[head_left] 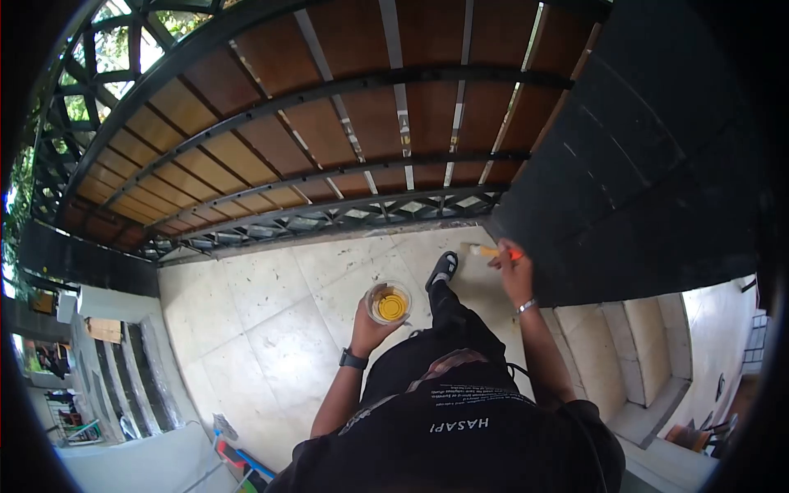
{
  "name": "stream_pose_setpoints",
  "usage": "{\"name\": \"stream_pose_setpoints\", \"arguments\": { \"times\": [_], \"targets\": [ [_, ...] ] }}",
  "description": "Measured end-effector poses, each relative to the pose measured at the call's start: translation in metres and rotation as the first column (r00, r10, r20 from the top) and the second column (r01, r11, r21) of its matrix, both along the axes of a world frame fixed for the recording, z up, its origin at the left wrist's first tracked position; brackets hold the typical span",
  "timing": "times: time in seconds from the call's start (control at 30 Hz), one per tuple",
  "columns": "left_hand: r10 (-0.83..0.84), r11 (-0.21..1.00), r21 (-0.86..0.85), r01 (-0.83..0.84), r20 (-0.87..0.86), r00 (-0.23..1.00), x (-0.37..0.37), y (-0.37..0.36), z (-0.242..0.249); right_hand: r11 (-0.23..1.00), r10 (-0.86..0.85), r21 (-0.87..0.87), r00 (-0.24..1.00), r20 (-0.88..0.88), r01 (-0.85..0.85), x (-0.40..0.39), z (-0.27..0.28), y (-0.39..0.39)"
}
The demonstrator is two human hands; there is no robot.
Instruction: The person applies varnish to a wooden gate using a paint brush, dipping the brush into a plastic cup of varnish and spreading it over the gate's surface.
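My left hand (370,332) is wrapped round a clear cup (389,304) with amber-yellow liquid in the bottom. It is held in front of my body, above the tiled floor. Further right and forward, my right hand (514,269) grips a paintbrush (483,250) by its orange handle. The brush points left, its pale bristles apart from the cup and near the foot of the slatted gate. Some fingers of my left hand are hidden behind the cup.
A gate of brown slats (353,131) in a black metal frame spans the front. A dark wall (633,181) stands at right, with steps (641,345) below it. Pale tiles (288,345) lie underfoot, and a shelf-like rack (136,378) is at left.
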State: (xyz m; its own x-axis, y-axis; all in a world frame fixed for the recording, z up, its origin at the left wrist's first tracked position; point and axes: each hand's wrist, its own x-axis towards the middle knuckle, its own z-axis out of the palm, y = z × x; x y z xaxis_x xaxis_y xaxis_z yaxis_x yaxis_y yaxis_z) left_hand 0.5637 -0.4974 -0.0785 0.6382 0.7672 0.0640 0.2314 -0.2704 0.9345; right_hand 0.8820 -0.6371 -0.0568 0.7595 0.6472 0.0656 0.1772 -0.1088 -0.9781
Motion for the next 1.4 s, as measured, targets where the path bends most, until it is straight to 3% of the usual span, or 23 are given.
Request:
{"name": "stream_pose_setpoints", "arguments": {
  "times": [0.13,0.23,0.33,0.43,0.5,0.57,0.63,0.67,0.7,0.77,0.83,0.97,1.03,1.1,1.13,1.2,1.27,1.4],
  "targets": [
    [-0.034,0.997,0.065,0.032,0.021,0.999,-0.013,-0.014,0.009,0.997,0.076,0.017,0.995,-0.069,-0.075,-0.046,0.017,-0.028],
    [-0.049,0.993,0.106,0.044,0.042,0.998,-0.012,-0.014,0.018,0.998,0.033,0.053,0.995,-0.092,-0.028,-0.047,0.019,-0.034],
    [-0.023,0.999,0.043,0.016,0.145,0.989,-0.011,-0.015,0.027,0.999,-0.032,0.035,0.994,-0.104,0.035,-0.038,0.005,-0.043],
    [-0.035,0.996,0.091,0.019,0.183,0.983,-0.011,-0.017,0.041,0.992,-0.084,-0.092,0.996,-0.026,0.081,-0.026,-0.034,-0.057],
    [-0.035,0.993,0.121,0.013,0.179,0.983,-0.017,-0.021,0.037,0.953,-0.107,-0.263,0.979,0.174,0.151,-0.022,-0.077,-0.081],
    [-0.024,0.989,0.147,-0.002,0.172,0.985,-0.029,-0.03,0.028,0.947,-0.09,-0.266,0.946,0.311,0.178,-0.03,-0.107,-0.115],
    [0.001,0.993,0.115,-0.024,0.197,0.98,-0.039,-0.041,0.02,0.761,0.166,-0.644,0.934,0.317,0.084,-0.019,-0.156,-0.17],
    [0.016,0.992,0.118,-0.042,0.211,0.977,-0.044,-0.045,0.019,0.664,0.223,-0.744,0.932,0.285,0.069,-0.024,-0.167,-0.194],
    [0.031,0.995,0.082,-0.049,0.204,0.979,-0.051,-0.051,0.017,0.554,0.272,-0.831,0.931,0.243,0.056,-0.03,-0.178,-0.217],
    [0.076,0.996,0.023,-0.083,0.2,0.977,-0.064,-0.063,0.016,0.473,0.558,-0.872,0.809,0.185,-0.127,-0.029,-0.207,-0.265],
    [0.112,0.993,-0.001,-0.114,0.211,0.971,-0.073,-0.07,0.004,0.175,0.525,-0.958,0.845,-0.106,-0.229,-0.021,-0.218,-0.28],
    [0.166,0.986,-0.014,-0.166,0.172,0.971,-0.076,-0.071,-0.002,0.286,0.631,-0.941,0.774,0.045,-0.178,-0.002,-0.237,-0.282],
    [0.148,0.989,-0.024,-0.146,0.177,0.973,-0.073,-0.069,-0.003,0.323,0.514,-0.946,0.846,0.143,-0.036,-0.002,-0.194,-0.248],
    [0.125,0.992,-0.036,-0.12,0.184,0.975,-0.068,-0.066,-0.002,0.663,0.241,-0.738,0.899,0.366,0.122,0.0,-0.176,-0.219],
    [0.104,0.995,-0.028,-0.101,0.175,0.979,-0.067,-0.064,-0.001,0.665,0.241,-0.738,0.901,0.361,0.118,-0.001,-0.167,-0.203],
    [0.092,0.996,-0.008,-0.092,0.165,0.982,-0.061,-0.057,0.005,0.84,0.056,-0.521,0.931,0.361,0.152,-0.004,-0.148,-0.166],
    [0.11,0.989,0.083,-0.123,0.145,0.983,-0.057,-0.055,0.014,0.86,0.076,-0.494,0.924,0.374,0.13,-0.008,-0.141,-0.142],
    [0.15,0.985,0.061,-0.161,0.146,0.978,-0.053,-0.055,0.028,0.851,0.241,-0.525,0.877,0.417,0.016,-0.014,-0.156,-0.139]
  ]
}}
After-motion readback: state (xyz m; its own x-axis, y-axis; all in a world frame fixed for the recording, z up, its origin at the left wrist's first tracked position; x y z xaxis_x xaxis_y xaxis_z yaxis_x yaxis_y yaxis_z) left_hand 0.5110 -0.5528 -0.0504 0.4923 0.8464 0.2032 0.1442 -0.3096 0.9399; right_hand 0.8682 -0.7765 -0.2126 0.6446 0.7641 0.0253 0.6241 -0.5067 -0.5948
